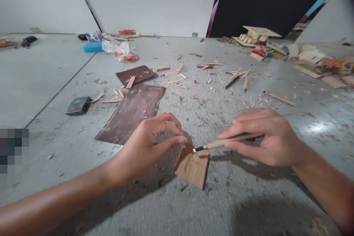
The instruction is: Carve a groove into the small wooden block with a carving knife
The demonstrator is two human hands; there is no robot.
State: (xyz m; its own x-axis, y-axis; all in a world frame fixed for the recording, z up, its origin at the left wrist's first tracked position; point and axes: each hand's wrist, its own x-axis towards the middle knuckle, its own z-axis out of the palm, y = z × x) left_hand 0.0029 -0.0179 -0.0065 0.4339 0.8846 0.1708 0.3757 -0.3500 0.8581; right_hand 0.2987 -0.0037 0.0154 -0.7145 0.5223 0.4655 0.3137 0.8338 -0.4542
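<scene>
A small wooden block [193,171] with a gouged upper face lies on the floor in front of me. My right hand [262,136] grips the pale handle of a wood carving gouge [221,142], whose metal tip rests against the block's upper part. At the block's far left corner, my left hand [152,140] has thumb and forefinger pinched together. Whether they hold the corner or a shaving I cannot make out. A bandage-like strip [167,126] wraps one left finger.
Brown sandpaper sheets [132,112] lie beyond my left hand, near a small dark box [79,106]. Wood shavings [178,83], a dark pen-like tool [232,82] and another carving tool [280,98] are scattered ahead. A small wooden model [260,31] stands by the far wall.
</scene>
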